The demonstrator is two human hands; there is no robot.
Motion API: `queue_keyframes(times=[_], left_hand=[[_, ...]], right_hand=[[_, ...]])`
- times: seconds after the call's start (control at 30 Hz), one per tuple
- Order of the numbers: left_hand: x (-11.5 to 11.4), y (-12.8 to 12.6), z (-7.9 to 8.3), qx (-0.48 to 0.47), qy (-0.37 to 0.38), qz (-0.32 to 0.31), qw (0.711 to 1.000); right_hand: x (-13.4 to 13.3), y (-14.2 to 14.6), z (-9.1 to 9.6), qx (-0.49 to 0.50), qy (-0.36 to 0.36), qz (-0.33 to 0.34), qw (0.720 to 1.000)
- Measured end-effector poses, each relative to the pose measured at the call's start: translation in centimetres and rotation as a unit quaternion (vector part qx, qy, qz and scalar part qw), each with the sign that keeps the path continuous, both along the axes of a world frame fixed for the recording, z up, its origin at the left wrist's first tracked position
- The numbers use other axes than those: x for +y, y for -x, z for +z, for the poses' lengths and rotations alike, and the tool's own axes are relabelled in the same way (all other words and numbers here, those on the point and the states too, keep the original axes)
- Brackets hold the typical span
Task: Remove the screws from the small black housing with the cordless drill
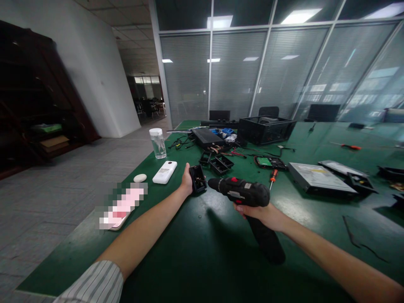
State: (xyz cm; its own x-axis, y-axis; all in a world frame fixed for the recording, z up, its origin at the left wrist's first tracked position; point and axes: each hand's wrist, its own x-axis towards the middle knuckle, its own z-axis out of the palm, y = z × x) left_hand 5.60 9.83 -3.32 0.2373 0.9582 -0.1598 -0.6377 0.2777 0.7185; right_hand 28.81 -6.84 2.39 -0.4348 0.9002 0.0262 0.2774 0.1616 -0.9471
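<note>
My left hand [187, 181] is closed around a small black box-like part [198, 178] and holds it upright on the green table [195, 252]. My right hand [263, 213] grips the handle of a black cordless drill [243, 191] with red buttons. The drill's nose points left at the black part and almost touches it. Both forearms reach out over the table's near half.
Left of my hand lie a white device [164, 172], a white oval [140, 178] and a clear bottle [158, 143]. Beyond are black trays [220, 163], a circuit board [264, 161], an orange screwdriver [273, 176], an optical drive [320, 178], cables and an open black case [265, 128].
</note>
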Motion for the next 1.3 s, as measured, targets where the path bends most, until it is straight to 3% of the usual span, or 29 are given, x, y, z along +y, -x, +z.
queue_keyframes(times=[1.3], left_hand=[[-0.09, -0.05, 0.12, 0.006, 0.007, 0.007, 1.000]], right_hand=[[-0.15, 0.13, 0.28, 0.014, 0.005, -0.006, 1.000]])
